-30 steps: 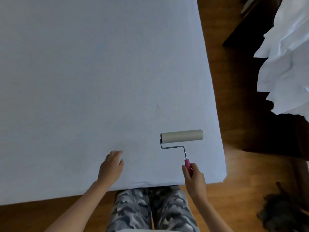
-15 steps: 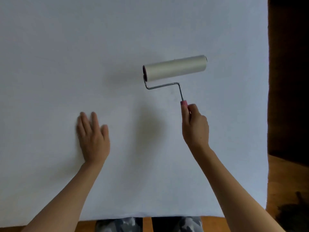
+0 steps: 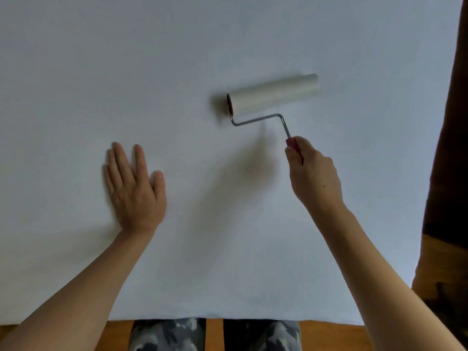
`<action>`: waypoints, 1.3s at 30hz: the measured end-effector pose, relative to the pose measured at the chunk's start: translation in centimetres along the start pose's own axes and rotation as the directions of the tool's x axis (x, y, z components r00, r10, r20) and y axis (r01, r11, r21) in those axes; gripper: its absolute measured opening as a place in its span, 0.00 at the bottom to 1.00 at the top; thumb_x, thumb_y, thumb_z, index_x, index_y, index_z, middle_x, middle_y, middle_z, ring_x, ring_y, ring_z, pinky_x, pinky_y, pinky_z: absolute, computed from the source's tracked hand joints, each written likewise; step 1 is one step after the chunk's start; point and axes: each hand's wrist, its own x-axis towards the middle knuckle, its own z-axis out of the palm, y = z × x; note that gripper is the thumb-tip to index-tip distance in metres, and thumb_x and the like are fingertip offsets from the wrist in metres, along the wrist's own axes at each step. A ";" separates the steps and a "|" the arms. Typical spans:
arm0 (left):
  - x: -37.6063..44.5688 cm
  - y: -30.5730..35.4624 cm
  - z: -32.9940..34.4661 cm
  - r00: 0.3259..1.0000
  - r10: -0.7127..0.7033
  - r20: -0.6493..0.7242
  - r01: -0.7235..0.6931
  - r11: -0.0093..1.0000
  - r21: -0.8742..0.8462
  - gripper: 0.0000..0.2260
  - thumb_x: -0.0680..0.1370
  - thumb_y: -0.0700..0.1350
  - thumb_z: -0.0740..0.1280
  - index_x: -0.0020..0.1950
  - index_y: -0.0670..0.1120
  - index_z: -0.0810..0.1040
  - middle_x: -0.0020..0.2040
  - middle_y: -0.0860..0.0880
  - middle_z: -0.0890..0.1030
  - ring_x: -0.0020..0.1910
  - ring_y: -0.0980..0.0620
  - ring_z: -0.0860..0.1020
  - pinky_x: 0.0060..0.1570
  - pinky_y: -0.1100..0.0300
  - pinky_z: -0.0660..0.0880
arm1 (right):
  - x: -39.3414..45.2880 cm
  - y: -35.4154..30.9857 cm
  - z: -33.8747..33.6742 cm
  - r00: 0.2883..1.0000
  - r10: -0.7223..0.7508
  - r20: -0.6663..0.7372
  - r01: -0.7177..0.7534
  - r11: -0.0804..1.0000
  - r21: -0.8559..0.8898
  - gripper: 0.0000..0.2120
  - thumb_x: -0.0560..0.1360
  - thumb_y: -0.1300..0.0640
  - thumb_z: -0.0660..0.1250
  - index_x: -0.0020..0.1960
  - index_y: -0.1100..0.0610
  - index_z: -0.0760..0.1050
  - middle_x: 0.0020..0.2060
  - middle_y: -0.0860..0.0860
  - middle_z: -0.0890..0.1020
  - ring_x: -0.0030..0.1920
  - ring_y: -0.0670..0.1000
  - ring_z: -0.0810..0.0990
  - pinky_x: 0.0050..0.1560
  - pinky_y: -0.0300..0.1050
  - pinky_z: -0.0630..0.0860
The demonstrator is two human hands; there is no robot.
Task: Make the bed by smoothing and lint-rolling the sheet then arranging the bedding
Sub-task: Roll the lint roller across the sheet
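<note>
Sheet: pale sheet (image 3: 177, 59) fills nearly the whole frame, flat, no visible wrinkles; its near edge runs along the bottom of the frame.
Roller position: lint roller (image 3: 273, 96) lies on the sheet, right of centre, upper half of the frame.
Roller axis: long axis roughly left-right, right end tipped slightly toward the top of the frame; wire arm bends back to a red handle (image 3: 293, 145) pointing toward lower right.
Right hand: right hand (image 3: 314, 176) wrapped around the handle, thumb along its top; roller sits up and to the left of this hand.
Left hand: left hand (image 3: 134, 186) flat on the sheet, palm down, fingers straight and close together, holding nothing; left of centre, well apart from the roller.
Nearer hand: right, by far.
Key relation (judgement): stroke direction runs across the roller axis, i.e. toward or away from the bottom of the frame; the left hand likely pins the fabric.
Step (judgement): lint-rolling in progress; bedding not arranged.
Writing: none legible on roller or sheet.
</note>
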 end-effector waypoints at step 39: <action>-0.2 0.4 -0.5 0.979 0.198 0.054 -0.199 0.980 0.014 0.25 0.82 0.50 0.53 0.77 0.42 0.60 0.77 0.35 0.57 0.76 0.36 0.56 0.75 0.43 0.50 | 2.6 -1.4 1.4 0.998 -0.014 -0.058 0.022 0.990 0.141 0.13 0.82 0.50 0.55 0.63 0.49 0.73 0.45 0.48 0.80 0.44 0.52 0.76 0.43 0.44 0.71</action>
